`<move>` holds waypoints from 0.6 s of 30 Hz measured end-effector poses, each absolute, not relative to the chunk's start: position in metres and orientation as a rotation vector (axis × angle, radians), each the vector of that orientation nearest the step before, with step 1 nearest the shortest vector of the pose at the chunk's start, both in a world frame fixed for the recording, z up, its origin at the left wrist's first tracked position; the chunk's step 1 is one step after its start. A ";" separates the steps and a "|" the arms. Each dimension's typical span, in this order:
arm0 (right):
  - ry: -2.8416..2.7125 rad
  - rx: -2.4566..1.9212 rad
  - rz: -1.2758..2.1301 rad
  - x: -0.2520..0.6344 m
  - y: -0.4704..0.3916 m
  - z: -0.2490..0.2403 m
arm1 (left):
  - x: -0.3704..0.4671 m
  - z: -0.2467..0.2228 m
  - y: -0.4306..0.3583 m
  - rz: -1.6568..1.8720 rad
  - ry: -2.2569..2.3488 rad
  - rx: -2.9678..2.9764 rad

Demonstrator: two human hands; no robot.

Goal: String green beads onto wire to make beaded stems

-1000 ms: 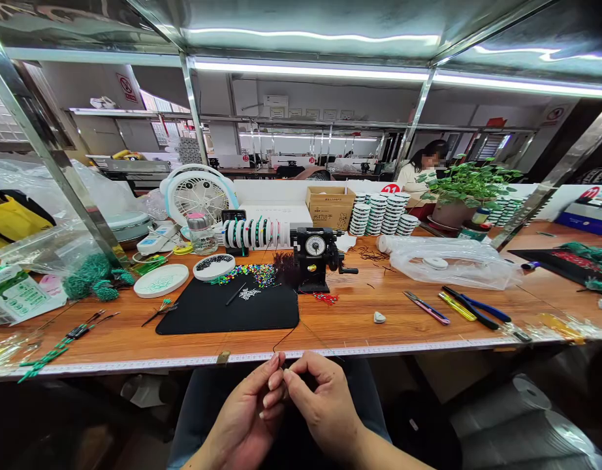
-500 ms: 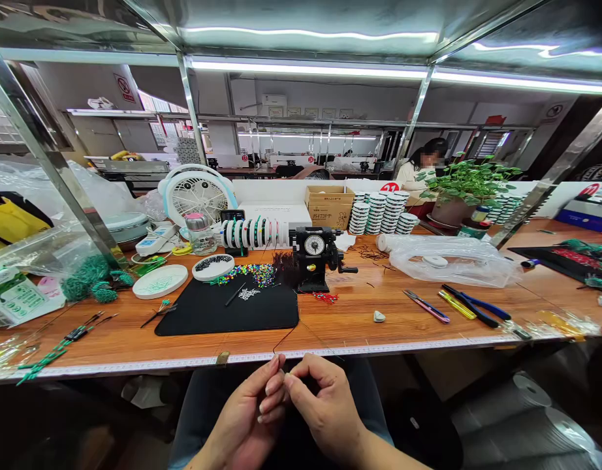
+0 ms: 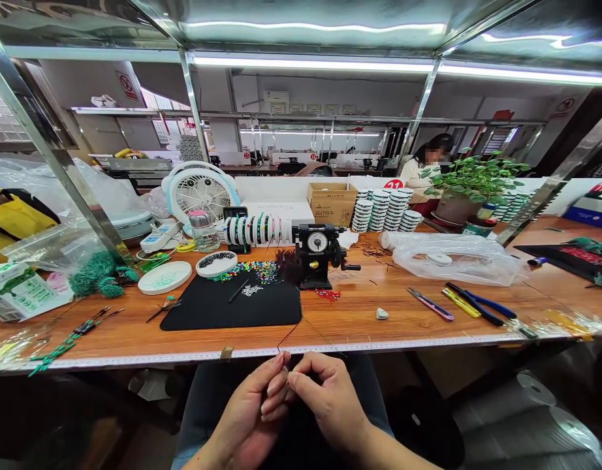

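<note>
Just below the table's front edge, my left hand [image 3: 262,408] is closed, thumb and forefinger pinching the end of a thin dark cord [image 3: 282,338]. The cord runs up over the edge onto the wooden table. Close against it, my right hand [image 3: 333,398] is also closed, its thumb and forefinger pressed together beside the left fingers. Whatever lies between the right fingertips is too small to make out. Beyond my hands stands a black hand-cranked winder [image 3: 316,256] with a dial, and white spools [image 3: 256,230] of coloured cord sit at its left.
A black mat [image 3: 232,307] holds colourful beads [image 3: 262,271] and a white dish [image 3: 217,264] of dark beads. Pliers [image 3: 482,307], a yellow cutter [image 3: 461,303] and tweezers [image 3: 431,304] lie at right. A measuring tape [image 3: 183,359] lines the front edge. A person [image 3: 413,173] sits beyond.
The view has shifted slightly, so the table things appear a little further right. Both hands keep nearly the same pose, pinched close together.
</note>
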State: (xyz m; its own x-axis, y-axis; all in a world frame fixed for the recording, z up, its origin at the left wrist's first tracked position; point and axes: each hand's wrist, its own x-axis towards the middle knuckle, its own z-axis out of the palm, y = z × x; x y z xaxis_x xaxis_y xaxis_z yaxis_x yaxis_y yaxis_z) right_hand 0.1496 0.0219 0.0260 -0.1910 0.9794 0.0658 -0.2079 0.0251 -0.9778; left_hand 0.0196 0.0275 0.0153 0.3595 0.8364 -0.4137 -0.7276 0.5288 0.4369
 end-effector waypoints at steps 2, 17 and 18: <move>-1.198 -0.904 1.452 0.149 0.022 0.026 | 0.020 0.015 0.026 1.032 0.669 0.234; -1.189 -0.892 1.809 0.166 0.021 -0.010 | 0.023 0.005 0.024 1.020 0.783 0.598; -1.160 -0.900 1.779 0.165 0.022 -0.008 | 0.025 0.008 0.026 1.020 0.781 0.607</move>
State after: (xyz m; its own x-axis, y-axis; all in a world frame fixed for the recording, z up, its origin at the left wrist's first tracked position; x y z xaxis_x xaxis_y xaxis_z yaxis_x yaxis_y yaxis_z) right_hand 0.1651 0.0218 -0.0078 -0.4170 0.8995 -0.1300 -0.2440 -0.2486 -0.9374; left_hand 0.0251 0.0258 0.0082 0.3044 0.9095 -0.2829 -0.5099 0.4065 0.7581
